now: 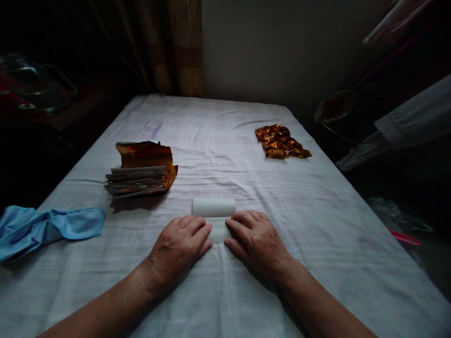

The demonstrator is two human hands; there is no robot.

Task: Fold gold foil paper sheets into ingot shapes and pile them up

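Observation:
A small pale paper sheet (219,231) lies on the cloth in front of me, its far end curled up into a white roll (213,207). At the sheet's left edge, my left hand (183,239) has its thumb and fingers closed on the paper. My right hand (255,239) pinches the opposite edge in the same way. Fingers hide both side edges. Beyond my left hand sits a stack of curled gold foil papers (144,171) with pale backs. Several folded gold foil pieces (280,142) lie in a heap at the far right.
A wrinkled white cloth (211,126) covers the table. On its left side lies a blue cloth (52,230). A glass jug (31,84) stands on a dark surface at the far left. Beyond the right edge are a pink object (405,237) and clear plastic (396,213).

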